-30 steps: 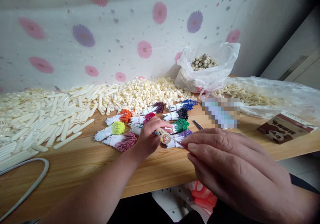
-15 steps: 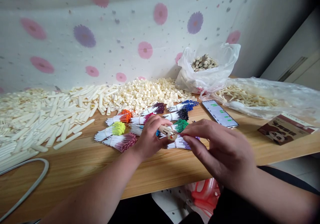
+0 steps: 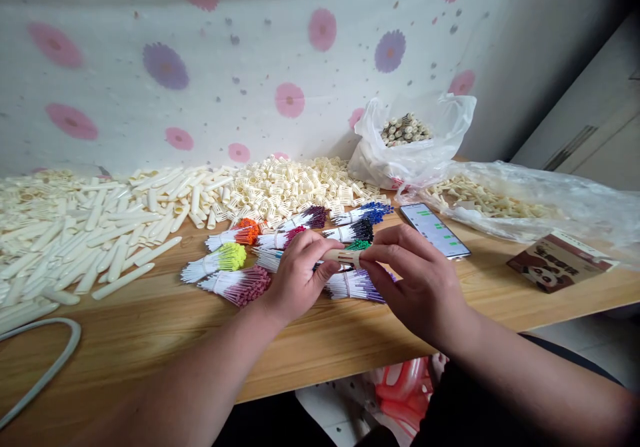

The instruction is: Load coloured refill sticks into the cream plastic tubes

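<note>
Slotted barrel (image 3: 345, 257) crosswise btwn L hand (image 3: 303, 270) & R hand (image 3: 420, 284), both pinching

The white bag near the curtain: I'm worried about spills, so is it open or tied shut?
Open: the white bag gapes at its top, and pale parts show inside.

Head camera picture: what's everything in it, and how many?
Table: one, brown, foreground
Flowered sheet: one, white, behind
Long pieces: many, cream, left
Slotted pieces: many, cream, back middle
Stick bundles: about ten, several colours, middle
Filled bag: one, white, back right
See-through bag: one, clear, right, cream pieces inside
Phone: one, pale screen, right
Box: one, brown and white, far right
Cord: one, white, left
Unclear thing: one, red, below table
Cabinet: one, grey, right edge
Slotted tube: one, cream, between the hands
Left hand: one, bare, tube's left end
Right hand: one, bare, tube's right end
</note>
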Demonstrator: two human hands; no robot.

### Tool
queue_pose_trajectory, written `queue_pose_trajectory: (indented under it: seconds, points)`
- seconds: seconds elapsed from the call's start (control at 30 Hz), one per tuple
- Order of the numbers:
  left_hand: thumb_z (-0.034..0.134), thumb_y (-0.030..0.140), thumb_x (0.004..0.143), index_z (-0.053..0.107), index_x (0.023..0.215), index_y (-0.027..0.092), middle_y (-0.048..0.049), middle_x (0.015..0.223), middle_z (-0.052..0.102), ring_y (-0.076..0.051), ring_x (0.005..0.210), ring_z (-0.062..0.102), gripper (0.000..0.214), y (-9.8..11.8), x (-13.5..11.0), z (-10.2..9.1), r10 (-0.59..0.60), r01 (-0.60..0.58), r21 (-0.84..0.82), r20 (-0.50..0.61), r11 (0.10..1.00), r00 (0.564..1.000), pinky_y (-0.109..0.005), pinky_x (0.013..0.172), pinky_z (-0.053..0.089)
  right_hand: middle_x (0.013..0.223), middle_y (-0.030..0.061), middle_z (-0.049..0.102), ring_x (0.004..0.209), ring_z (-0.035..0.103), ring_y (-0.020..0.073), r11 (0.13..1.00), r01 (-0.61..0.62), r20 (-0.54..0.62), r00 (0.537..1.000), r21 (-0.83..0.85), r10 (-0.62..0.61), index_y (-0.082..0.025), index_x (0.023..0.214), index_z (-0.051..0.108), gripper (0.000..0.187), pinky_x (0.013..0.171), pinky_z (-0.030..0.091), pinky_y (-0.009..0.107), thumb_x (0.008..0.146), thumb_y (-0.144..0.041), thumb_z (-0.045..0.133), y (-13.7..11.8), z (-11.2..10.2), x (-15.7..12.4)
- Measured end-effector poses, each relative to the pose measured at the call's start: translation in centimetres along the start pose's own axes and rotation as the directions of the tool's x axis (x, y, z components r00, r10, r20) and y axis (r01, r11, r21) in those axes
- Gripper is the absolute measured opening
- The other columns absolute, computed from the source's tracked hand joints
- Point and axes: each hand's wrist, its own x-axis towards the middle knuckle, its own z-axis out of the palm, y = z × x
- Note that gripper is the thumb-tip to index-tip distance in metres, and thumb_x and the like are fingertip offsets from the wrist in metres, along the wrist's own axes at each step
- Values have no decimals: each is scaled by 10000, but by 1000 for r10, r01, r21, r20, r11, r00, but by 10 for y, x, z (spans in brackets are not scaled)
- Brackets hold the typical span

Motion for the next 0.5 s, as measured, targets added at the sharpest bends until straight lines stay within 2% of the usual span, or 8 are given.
queue_pose_trajectory:
  seconds: [0.17,0.3,0.37,0.43,0.5]
  points:
    - [446,422,908,622,1043,171,-74,897,555,-201,871,532,335,1,-1,0,-11,14,57,-44,998,999,-344,784,433,813,38,558,771,552,132,971,-163,1,986,177,165,-158,873,641,119,669,473,263,840,-96,545,-3,5,-2]
    - [471,413,900,630,1013,185,-75,895,558,-204,865,525,301,0,1,-2,-20,26,83,-74,996,997,-347,770,432,814,37,577,787,574,142,882,-312,80,949,353,304,-186,867,684,126,682,494,282,860,-185,558,5,8,-1]
    - [461,423,903,629,949,190,-63,863,562,-195,838,525,291,-5,4,-4,-82,86,28,-117,996,990,-336,752,433,844,46,614,827,592,154,840,-352,66,931,413,358,-189,884,690,115,714,504,297,853,-219,584,14,10,1]
    - [422,454,913,606,874,190,-42,798,554,-169,754,518,323,-15,8,-9,-222,198,-119,-238,973,946,-304,690,433,841,50,643,808,607,157,832,-376,59,920,409,387,-181,884,680,106,695,508,296,846,-237,598,21,11,3]
    - [376,499,917,579,834,191,-14,710,517,-137,634,479,378,-28,13,-13,-396,288,-313,-372,905,839,-268,595,411,797,43,652,740,613,154,869,-344,76,937,354,340,-177,856,660,94,642,506,286,851,-241,591,20,6,4]
